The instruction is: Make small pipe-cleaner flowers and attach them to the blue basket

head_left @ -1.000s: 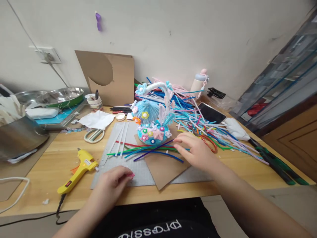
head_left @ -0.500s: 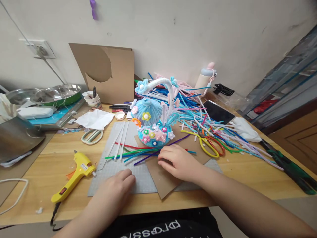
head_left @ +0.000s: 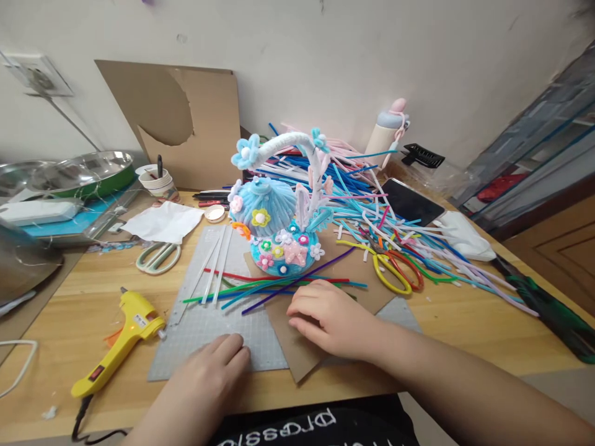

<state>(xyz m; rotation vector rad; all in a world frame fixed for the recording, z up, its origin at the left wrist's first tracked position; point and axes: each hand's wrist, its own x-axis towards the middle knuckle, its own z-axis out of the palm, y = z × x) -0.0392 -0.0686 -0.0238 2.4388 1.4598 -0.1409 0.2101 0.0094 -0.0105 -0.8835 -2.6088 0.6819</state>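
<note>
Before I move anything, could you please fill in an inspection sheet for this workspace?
Surface: wooden table, with grey mat and cardboard on it.
Things: flowered basket upright; loose stems in front.
Clutter: stem heap behind and to the right, phone, glue gun.
Hands: left hand curled at the mat, contents hidden; right hand loosely curved over the cardboard.
Cables: glue gun's black cord; white cord at left edge.
Surroundings: wall behind, with socket; brown panel right.

Sky blue leads on the basket, white on its handle!
There's red, green, blue and purple across the pipe cleaners, yellow on the glue gun, a fine grid on the grey mat.
</note>
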